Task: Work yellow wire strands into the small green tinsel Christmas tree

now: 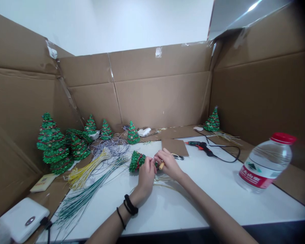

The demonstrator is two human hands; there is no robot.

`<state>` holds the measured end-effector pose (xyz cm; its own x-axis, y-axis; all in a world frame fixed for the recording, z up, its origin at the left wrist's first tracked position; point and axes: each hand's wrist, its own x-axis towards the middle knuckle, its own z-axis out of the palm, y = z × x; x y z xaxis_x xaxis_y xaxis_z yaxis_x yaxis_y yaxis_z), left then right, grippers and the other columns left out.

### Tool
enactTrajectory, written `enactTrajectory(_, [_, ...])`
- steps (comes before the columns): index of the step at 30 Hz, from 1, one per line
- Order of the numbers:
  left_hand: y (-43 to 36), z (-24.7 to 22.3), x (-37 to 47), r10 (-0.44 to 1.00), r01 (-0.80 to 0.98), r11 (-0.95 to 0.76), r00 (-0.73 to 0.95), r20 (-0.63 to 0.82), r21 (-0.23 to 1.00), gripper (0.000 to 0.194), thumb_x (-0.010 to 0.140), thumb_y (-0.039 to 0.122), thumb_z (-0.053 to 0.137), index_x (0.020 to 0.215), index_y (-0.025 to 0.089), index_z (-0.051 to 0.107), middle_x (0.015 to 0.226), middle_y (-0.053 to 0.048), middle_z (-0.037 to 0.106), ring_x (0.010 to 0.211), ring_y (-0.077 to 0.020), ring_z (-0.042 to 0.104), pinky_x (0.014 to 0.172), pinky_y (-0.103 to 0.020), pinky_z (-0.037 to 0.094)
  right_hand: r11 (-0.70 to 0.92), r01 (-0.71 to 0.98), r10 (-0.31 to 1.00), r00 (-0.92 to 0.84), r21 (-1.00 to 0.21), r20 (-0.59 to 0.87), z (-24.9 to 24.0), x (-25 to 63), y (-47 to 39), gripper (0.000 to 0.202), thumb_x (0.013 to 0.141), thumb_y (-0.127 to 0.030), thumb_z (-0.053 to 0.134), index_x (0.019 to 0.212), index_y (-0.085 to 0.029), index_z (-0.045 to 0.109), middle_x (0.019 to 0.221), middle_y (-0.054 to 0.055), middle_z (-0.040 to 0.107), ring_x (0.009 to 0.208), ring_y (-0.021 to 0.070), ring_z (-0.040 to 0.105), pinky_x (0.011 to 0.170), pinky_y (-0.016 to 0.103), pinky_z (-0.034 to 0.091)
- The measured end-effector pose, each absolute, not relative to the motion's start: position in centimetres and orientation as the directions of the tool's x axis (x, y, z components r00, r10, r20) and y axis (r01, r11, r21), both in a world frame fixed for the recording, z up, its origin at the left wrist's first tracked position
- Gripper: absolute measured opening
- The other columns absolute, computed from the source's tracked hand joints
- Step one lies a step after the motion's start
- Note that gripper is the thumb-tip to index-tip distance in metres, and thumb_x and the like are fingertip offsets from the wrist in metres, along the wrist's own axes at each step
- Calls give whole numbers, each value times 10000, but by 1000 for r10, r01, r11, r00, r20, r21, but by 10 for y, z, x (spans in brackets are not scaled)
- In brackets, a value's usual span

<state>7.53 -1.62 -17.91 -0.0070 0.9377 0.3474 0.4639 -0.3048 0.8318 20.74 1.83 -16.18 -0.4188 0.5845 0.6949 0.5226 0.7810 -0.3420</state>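
A small green tree with red trim lies on its side on the white table, its visible end to the left of my hands. My left hand is closed in a pinch at the tree's right part, with black bands on its wrist. Close against it, my right hand is closed round a short tan wooden handle. The fingertips of both hands nearly meet, and what lies between them is too small to make out. Pale strands lie beneath the hands.
Yellow and green wire bundles lie left. Several green trees stand behind them. A cardboard piece and a glue gun with its cable are beyond my hands. A water bottle stands right; a white device sits front left.
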Motion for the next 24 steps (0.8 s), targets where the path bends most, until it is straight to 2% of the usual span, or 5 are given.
enactTrajectory(4, [-16, -178, 74, 943, 485, -286, -8, 331, 827, 267, 912, 367, 310, 734, 213, 436, 542, 50, 447, 513, -130, 432, 539, -235, 291, 775, 518, 594, -402, -362, 697, -165, 205, 19, 252, 929, -217, 374, 700, -201, 476, 690, 37, 520, 694, 192, 414, 636, 303, 339])
enactTrajectory(13, [-15, -177, 74, 935, 399, -289, -78, 346, 870, 266, 901, 353, 319, 687, 210, 388, 605, 39, 441, 566, -121, 421, 563, -231, 311, 781, 442, 609, -379, -442, 697, -169, 203, 19, 224, 917, -173, 361, 723, -201, 470, 688, 31, 509, 698, 191, 425, 630, 305, 350])
enactTrajectory(24, [-14, -182, 75, 922, 338, -329, -86, 377, 882, 310, 904, 401, 303, 656, 216, 331, 560, 58, 367, 510, -101, 361, 509, -217, 293, 790, 456, 589, -382, -409, 713, -167, 200, 16, 214, 883, -143, 384, 683, -218, 400, 671, 33, 494, 688, 202, 429, 604, 316, 364])
